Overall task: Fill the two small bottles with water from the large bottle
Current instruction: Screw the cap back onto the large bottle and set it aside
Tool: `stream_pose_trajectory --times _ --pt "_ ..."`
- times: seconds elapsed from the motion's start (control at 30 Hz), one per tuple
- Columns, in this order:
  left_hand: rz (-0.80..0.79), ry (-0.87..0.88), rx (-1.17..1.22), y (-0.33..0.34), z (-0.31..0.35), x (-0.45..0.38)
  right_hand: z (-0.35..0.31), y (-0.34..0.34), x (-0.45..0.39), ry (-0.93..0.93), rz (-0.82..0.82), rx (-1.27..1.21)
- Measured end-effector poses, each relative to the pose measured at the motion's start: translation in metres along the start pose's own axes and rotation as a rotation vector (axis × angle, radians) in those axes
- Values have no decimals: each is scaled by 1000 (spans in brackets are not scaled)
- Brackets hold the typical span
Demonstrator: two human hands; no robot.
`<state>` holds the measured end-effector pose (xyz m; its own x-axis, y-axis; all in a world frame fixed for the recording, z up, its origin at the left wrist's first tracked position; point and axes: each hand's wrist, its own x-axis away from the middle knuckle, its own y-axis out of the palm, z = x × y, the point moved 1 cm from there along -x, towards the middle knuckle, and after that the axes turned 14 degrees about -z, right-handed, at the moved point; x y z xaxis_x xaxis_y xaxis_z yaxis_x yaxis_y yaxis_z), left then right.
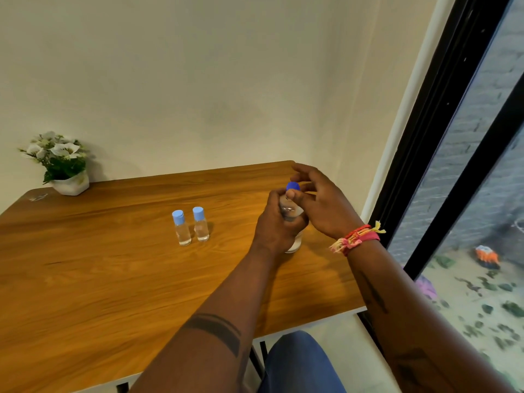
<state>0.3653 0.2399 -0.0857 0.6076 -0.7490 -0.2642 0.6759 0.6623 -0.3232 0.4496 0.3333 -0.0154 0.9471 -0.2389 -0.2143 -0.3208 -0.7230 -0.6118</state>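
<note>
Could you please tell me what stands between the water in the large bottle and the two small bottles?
Caps do. The large bottle has its dark blue cap on, and both small bottles wear light blue caps. The bare table between them holds nothing.

Both forearms reach forward and meet at the right. The left hand [279, 222] curls its fingers round the bottle [292, 219], gripping its body. The right hand [320, 199] sits above it, thumb and forefinger at the cap [293, 186], other fingers spread loosely; threads band its wrist
</note>
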Motion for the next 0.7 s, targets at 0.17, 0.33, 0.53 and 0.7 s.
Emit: stream_pose_trajectory --times 0.17,0.33,0.53,0.7 --pt "-2 -8 14 0 -1 -1 4 1 -5 6 34 51" --pt "2 -4 5 -1 -1 0 6 4 -9 38 50 42" --pt "3 -10 -12 0 -1 0 7 8 -9 86 91 -39" --pt "-7 -13 -25 0 0 1 4 11 -7 98 131 -29"
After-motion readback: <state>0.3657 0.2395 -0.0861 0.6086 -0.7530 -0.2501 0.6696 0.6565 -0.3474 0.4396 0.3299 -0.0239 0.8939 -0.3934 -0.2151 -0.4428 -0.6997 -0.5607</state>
